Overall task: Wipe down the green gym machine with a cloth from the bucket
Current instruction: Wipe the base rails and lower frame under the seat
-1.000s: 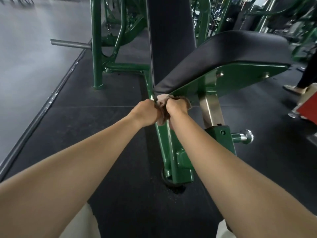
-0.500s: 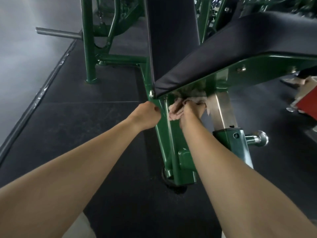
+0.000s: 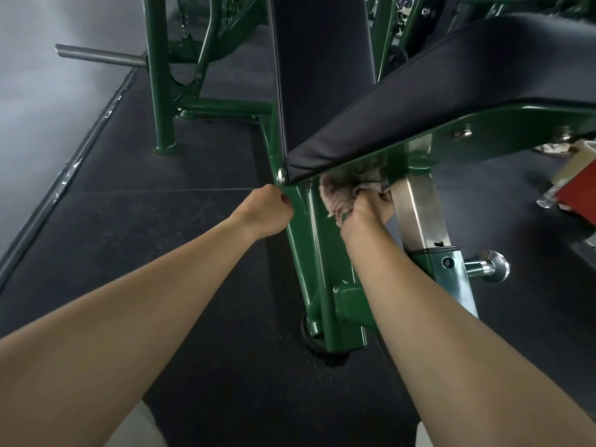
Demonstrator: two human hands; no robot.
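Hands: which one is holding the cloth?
The right hand, gripping the pinkish cloth under the black seat pad. The left hand has no cloth; it sits curled against the green frame.

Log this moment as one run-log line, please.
step: wiping under seat pad | right hand: holds cloth on green frame | left hand: curled at frame edge, grip unclear | bucket: not in view
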